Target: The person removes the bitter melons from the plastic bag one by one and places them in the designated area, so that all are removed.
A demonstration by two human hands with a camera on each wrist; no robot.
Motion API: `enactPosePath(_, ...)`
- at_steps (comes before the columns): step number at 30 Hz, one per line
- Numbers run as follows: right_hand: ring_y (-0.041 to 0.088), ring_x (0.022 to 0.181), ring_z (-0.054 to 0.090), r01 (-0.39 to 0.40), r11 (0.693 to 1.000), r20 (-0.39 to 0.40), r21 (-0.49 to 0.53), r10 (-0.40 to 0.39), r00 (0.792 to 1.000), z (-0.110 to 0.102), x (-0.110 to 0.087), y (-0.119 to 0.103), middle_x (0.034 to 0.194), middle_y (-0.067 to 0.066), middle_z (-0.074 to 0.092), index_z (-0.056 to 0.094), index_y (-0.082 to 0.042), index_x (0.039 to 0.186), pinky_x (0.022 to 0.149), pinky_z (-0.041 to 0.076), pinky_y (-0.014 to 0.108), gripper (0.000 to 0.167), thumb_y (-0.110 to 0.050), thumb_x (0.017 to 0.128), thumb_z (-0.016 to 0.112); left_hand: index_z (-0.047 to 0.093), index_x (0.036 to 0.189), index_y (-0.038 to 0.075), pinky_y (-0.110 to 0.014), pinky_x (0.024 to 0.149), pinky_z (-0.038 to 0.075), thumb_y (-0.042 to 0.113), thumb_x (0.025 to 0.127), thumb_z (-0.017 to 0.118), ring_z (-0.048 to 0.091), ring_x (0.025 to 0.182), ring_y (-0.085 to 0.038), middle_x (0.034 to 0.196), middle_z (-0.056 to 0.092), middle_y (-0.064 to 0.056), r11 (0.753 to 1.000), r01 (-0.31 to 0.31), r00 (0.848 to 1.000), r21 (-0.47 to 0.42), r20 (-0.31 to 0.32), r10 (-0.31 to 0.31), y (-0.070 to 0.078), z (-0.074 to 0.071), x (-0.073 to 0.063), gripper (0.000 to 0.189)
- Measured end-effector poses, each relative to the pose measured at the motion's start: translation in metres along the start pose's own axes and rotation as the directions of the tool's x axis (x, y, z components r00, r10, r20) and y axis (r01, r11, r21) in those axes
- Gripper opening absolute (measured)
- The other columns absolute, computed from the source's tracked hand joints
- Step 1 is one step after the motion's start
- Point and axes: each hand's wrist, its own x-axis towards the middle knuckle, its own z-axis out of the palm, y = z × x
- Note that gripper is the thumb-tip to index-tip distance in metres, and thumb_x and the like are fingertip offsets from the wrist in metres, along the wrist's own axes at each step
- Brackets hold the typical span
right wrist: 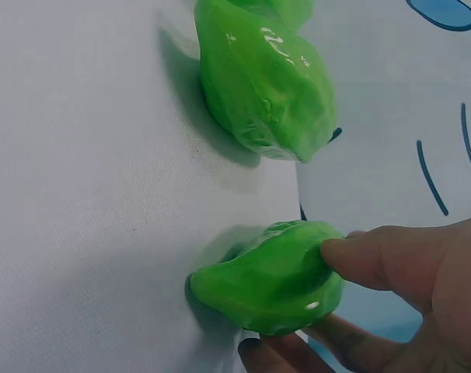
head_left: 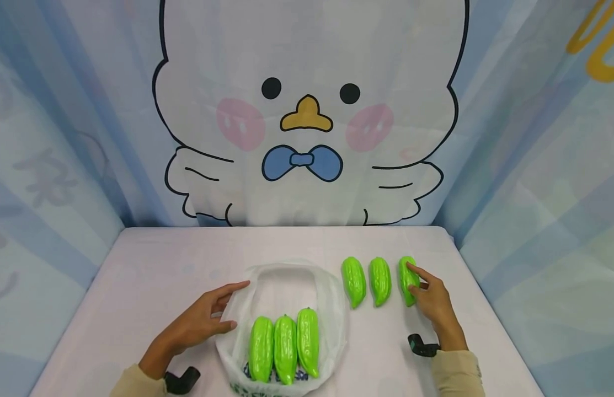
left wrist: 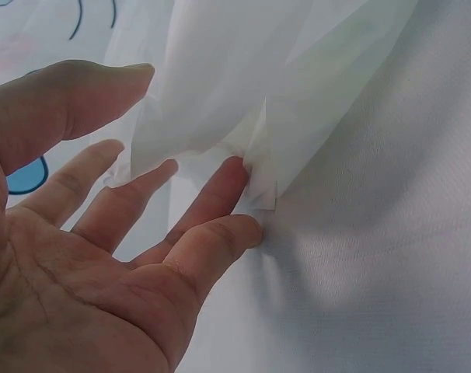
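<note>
A white plastic bag (head_left: 335,314) lies with its mouth spread wide, and three glossy, ribbed green bitter melons (head_left: 285,347) lie side by side in it. My left hand (head_left: 204,314) is at the bag's left rim. In the left wrist view its fingers (left wrist: 212,194) are spread against the thin plastic. On the right, my right hand (head_left: 432,299) pinches the rightmost bitter melon (right wrist: 270,280) of a row of three. The thumb presses one side and the fingers are at the other. The middle bitter melon (head_left: 380,281) and left bitter melon (head_left: 353,282) of that row lie untouched.
A pale cloth covers the table (head_left: 163,264). Behind it hangs a curtain (head_left: 307,204) with a cartoon bird, and more blue curtain flanks both sides. Each wrist wears a small black camera, such as the right wrist camera (head_left: 422,346).
</note>
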Motion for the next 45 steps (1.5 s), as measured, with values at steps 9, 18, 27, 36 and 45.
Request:
enactPosePath(9, 0.053, 0.153, 0.034, 0.007, 1.0, -0.007, -0.02, -0.007, 1.0, 0.002, 0.001, 0.0, 0.168, 0.032, 0.032, 0.038, -0.022, 0.167, 0.115, 0.042, 0.068, 0.064, -0.008, 0.107, 0.056, 0.035, 0.167, 0.013, -0.055, 0.101, 0.059, 0.018, 0.099, 0.076, 0.055, 0.141, -0.049, 0.165, 0.041, -0.028, 1.0, 0.004, 1.0, 0.011, -0.004, -0.004, 0.002, 0.0, 0.0, 0.08)
enactPosePath(18, 0.052, 0.154, 0.035, 0.06, 0.996, -0.12, -0.061, -0.067, 0.99, 0.003, -0.01, -0.006, 0.169, 0.028, 0.033, 0.043, -0.021, 0.165, 0.118, 0.04, 0.066, 0.066, -0.011, 0.104, 0.064, 0.035, 0.167, 0.013, -0.056, 0.102, 0.059, 0.018, 0.099, 0.076, 0.053, 0.142, -0.05, 0.167, 0.039, -0.028, 1.0, 0.013, 1.0, 0.015, -0.006, -0.013, 0.004, 0.001, 0.0, 0.08)
enactPosePath(27, 0.044, 0.152, 0.041, 0.14, 0.989, -0.133, -0.043, -0.145, 0.981, 0.01, -0.041, -0.028, 0.171, 0.021, 0.035, 0.044, -0.026, 0.164, 0.118, 0.046, 0.058, 0.071, -0.02, 0.1, 0.075, 0.034, 0.167, 0.013, -0.051, 0.1, 0.06, 0.017, 0.099, 0.076, 0.054, 0.142, -0.049, 0.166, 0.04, -0.028, 1.0, 0.018, 1.0, 0.0, -0.002, -0.018, 0.004, 0.001, 0.0, 0.08)
enactPosePath(36, 0.042, 0.143, 0.054, 0.257, 0.966, -0.155, -0.029, -0.258, 0.954, 0.024, -0.068, -0.048, 0.166, 0.02, 0.044, 0.051, -0.026, 0.16, 0.112, 0.051, 0.054, 0.071, -0.016, 0.096, 0.08, 0.035, 0.167, 0.014, -0.052, 0.098, 0.061, 0.017, 0.099, 0.076, 0.055, 0.14, -0.049, 0.166, 0.04, -0.029, 1.0, 0.014, 1.0, 0.001, -0.012, -0.014, 0.002, 0.001, 0.0, 0.08)
enactPosePath(45, 0.038, 0.143, 0.055, 0.311, 0.95, -0.103, 0.005, -0.309, 0.946, 0.041, -0.086, -0.056, 0.164, 0.013, 0.048, 0.053, -0.03, 0.158, 0.11, 0.053, 0.052, 0.075, -0.018, 0.091, 0.086, 0.036, 0.167, 0.014, -0.052, 0.098, 0.061, 0.017, 0.098, 0.076, 0.054, 0.141, -0.05, 0.166, 0.039, -0.029, 1.0, 0.021, 1.0, 0.005, -0.016, -0.021, 0.003, 0.001, -0.001, 0.08)
